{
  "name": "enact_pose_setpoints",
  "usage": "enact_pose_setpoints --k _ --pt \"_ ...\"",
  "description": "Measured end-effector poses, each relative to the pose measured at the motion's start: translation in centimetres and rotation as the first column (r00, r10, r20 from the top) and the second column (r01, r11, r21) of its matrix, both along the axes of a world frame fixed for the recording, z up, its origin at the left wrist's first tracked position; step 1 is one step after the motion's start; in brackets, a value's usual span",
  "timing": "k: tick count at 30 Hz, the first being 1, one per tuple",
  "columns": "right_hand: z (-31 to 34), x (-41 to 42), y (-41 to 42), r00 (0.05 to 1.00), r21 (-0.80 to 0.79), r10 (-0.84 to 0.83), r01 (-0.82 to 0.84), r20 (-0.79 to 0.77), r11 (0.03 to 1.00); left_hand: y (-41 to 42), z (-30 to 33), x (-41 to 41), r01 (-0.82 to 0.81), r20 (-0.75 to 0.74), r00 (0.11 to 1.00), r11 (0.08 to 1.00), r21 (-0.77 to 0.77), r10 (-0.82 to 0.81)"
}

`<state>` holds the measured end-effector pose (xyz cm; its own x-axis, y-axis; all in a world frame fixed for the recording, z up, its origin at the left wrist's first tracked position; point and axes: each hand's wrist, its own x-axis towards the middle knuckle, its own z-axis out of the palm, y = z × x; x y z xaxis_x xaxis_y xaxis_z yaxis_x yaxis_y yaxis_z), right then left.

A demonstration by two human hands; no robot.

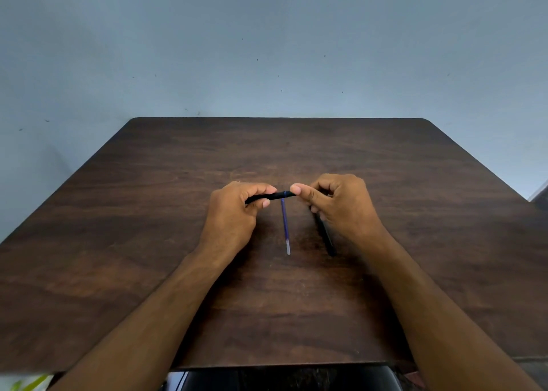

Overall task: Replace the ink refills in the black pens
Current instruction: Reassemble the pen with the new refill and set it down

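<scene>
Nearest on the dark brown wooden table (148, 272), a thin blue ink refill with a clear end (285, 227) lies loose, and just right of it a second slim black pen (326, 237) is partly hidden under the right wrist. Just beyond the refill, a slim black plastic pen (275, 196) is held level above the table, its barrel gripped by the curled left hand (234, 212) and its other end pinched by the right hand (338, 203). The pen is judged light, stiff and somewhat slippery, best gripped near the joint, while the refill seems thin and bendable.
</scene>
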<state>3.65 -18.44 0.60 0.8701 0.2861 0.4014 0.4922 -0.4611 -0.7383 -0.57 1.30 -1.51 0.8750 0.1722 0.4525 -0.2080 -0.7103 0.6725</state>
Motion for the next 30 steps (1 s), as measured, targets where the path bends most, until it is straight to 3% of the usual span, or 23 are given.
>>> enact_pose_setpoints --k 4,10,13,18,27,30 --pt "-0.11 0.23 -0.28 0.992 0.086 0.104 -0.098 -0.072 0.991 -0.03 0.09 -0.05 -0.013 -0.017 1.0 1.0 0.012 0.013" --pt "-0.3 0.16 -0.02 0.996 0.112 0.06 -0.053 -0.064 0.992 0.06 -0.06 0.04 0.006 -0.013 1.0 1.0 -0.01 -0.006" --pt "-0.38 0.17 0.08 0.998 0.054 0.024 -0.021 -0.058 0.998 0.01 -0.06 -0.04 0.009 -0.011 1.0 1.0 -0.013 -0.009" --pt "-0.23 0.35 -0.34 0.991 0.123 0.103 -0.092 -0.088 0.988 0.04 0.0 -0.03 0.003 -0.019 1.0 1.0 -0.02 -0.003" --pt "-0.24 0.13 0.01 0.998 0.125 0.027 -0.02 -0.058 0.992 -0.07 0.04 -0.15 -0.005 -0.035 0.999 1.0 -0.018 0.005" --pt "-0.08 0.1 -0.09 0.992 0.175 0.099 -0.084 -0.079 0.981 -0.07 0.07 -0.11 0.001 -0.021 1.0 1.0 -0.015 -0.002"
